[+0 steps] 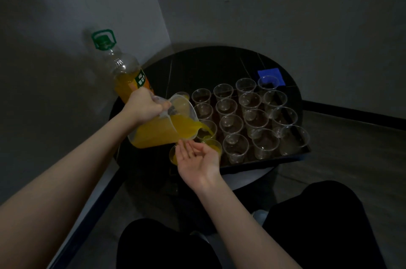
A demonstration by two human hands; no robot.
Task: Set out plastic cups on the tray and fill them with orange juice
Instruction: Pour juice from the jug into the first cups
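Note:
My left hand (144, 106) grips the handle of a clear plastic jug (162, 130) tilted to the right. Orange juice runs from its spout into a cup (207, 131) in the tray's left column. My right hand (197, 159) is palm up with fingers apart under the jug's lower edge, holding nothing. Behind it stand two cups with juice, one (214, 145) on the tray and one (173, 155) partly hidden by the hand. Several empty clear cups (231, 125) stand in rows on the dark tray (294, 156).
A large juice bottle (123, 71) with a green cap stands at the back left against the wall. The tray lies on a round black table (197, 62). A blue patch (271, 73) is at the table's far right. My dark-clothed knees (318, 213) are below.

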